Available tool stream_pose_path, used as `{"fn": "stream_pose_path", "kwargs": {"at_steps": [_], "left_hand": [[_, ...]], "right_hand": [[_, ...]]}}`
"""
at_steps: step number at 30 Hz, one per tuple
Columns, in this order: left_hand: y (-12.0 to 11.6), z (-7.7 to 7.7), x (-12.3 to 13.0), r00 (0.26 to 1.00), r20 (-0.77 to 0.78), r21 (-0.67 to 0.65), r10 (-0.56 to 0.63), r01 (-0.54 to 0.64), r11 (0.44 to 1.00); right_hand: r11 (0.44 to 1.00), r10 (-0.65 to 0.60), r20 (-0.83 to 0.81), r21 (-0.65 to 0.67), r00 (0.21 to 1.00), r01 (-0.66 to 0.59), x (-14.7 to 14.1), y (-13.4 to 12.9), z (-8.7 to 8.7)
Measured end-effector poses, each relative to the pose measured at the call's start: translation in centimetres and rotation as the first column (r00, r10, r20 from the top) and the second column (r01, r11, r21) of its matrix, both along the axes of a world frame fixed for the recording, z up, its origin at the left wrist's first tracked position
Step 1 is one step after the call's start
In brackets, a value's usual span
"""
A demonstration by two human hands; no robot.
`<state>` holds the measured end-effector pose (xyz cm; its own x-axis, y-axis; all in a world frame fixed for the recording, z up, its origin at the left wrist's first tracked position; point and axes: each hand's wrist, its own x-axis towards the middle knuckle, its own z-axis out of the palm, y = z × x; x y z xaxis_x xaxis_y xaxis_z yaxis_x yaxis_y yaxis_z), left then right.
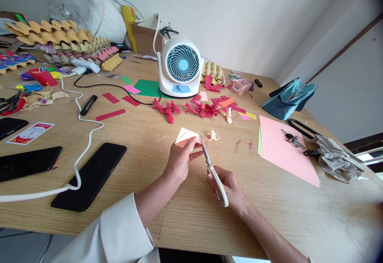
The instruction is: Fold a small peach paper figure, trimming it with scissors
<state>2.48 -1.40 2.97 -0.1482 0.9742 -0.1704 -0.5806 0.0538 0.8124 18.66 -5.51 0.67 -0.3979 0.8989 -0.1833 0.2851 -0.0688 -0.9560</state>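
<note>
Left hand (178, 160) angled forward, thumb and fingers pinched closed on folded paper (184, 136).

On the surface (179, 223), the fan (183, 65) stands behind the row of paper cutouts (191, 109), between phones (89, 175) left and a bag (285, 99) right.

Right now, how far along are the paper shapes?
Looking done: red shapes in a row, two pale ones. In hand: folded paper in the left hand, scissors at its edge in the right hand. Left, perhaps: flat red strips.
</note>
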Motion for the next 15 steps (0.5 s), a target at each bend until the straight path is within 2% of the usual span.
{"fn": "stream_pose_path", "kwargs": {"at_steps": [10, 15], "left_hand": [[0.04, -0.28, -0.1, 1.0, 0.018, 0.005, -0.005, 0.005, 1.0], [0.22, -0.46, -0.1, 1.0, 0.021, -0.034, 0.011, -0.011, 0.999]], "right_hand": [[0.998, -0.024, 0.057, 0.061, 0.998, 0.02, 0.04, 0.11, -0.31], [0.993, -0.063, 0.101, 0.108, 0.993, 0.052, 0.39, 0.44, -0.49]]}}
